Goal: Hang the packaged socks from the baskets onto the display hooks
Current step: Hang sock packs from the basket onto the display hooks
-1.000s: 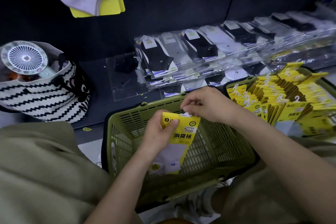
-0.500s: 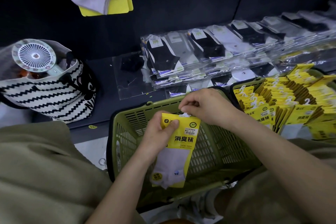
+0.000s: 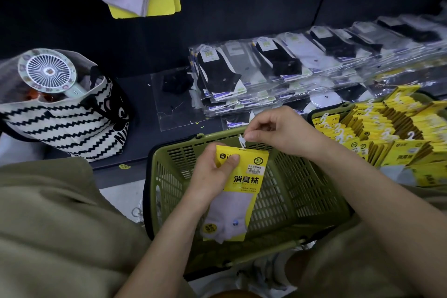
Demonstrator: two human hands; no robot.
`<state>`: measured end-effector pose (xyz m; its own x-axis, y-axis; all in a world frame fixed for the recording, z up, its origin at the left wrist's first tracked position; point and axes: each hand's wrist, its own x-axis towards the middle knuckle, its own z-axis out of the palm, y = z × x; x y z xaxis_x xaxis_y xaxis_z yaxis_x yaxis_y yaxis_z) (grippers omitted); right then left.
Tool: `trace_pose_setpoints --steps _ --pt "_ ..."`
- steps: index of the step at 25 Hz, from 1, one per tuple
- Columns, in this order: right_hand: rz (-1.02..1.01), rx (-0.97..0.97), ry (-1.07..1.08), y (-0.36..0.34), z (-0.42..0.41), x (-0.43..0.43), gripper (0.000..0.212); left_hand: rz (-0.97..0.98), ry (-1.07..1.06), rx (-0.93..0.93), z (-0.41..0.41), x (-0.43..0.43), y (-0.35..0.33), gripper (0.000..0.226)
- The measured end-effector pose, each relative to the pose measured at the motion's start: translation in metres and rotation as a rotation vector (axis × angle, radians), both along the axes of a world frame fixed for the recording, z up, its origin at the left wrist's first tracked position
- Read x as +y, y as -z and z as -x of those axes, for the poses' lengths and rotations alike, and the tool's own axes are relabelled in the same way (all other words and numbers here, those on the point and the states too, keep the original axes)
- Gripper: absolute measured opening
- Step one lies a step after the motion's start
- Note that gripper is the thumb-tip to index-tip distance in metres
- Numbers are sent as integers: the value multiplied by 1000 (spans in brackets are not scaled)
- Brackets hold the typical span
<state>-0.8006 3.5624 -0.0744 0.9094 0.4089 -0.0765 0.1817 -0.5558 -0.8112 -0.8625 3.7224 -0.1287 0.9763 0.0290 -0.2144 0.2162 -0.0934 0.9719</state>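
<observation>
Lining dark shelf [image 3: 135, 94] below dark display wall [image 3: 242, 7]: clear-bagged socks [image 3: 278, 63], striped tote [image 3: 60, 126] holding fan [image 3: 47, 71]. Green basket [image 3: 302, 196] in front, second basket [image 3: 324, 113] at right packed with yellow packs [image 3: 387, 123]. Sock pack [image 3: 244, 181], yellow card over white sock, held above green basket: left hand [image 3: 212, 174] grips upper left edge, right hand [image 3: 278, 133] pinches white hook [image 3: 242, 141] at pack top

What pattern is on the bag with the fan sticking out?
Black zigzag stripes on cream; the head view shows the bag clearly.

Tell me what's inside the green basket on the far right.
Rows of yellow sock packs with white plastic hooks fill the basket. They cover its floor, so anything underneath cannot be seen.
</observation>
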Motion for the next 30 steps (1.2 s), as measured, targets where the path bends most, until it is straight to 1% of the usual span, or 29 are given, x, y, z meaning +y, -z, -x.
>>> trace_pose_setpoints --steps 2,3,5,6,8,15,17,20,24,28,30 --pt "55 -23 16 1 2 0 9 -21 15 -10 1 0 0 16" --pt "116 -54 6 1 3 -1 4 -34 16 -16 1 0 0 17" --pt "281 -151 -47 1 4 0 11 -59 13 -22 2 0 -1 19" --pt "330 -180 -83 1 5 1 14 -71 9 -20 2 0 -1 20" --pt "363 -208 -129 1 7 3 15 -97 5 -10 2 -1 -1 20" --pt "363 -238 -141 5 11 7 15 -92 22 29 3 -3 -1 14" --pt "351 -243 -135 7 11 7 15 -47 20 50 4 -3 -2 13" --pt "254 -241 -87 7 13 9 14 53 33 79 7 -5 -4 14" --pt "245 -232 -67 5 11 9 13 57 69 77 9 -8 -6 14" --pt "244 -142 -18 1 6 -2 11 123 28 63 6 -2 -8 11" --pt "249 -140 -29 3 8 0 11 96 35 57 6 -3 -7 11"
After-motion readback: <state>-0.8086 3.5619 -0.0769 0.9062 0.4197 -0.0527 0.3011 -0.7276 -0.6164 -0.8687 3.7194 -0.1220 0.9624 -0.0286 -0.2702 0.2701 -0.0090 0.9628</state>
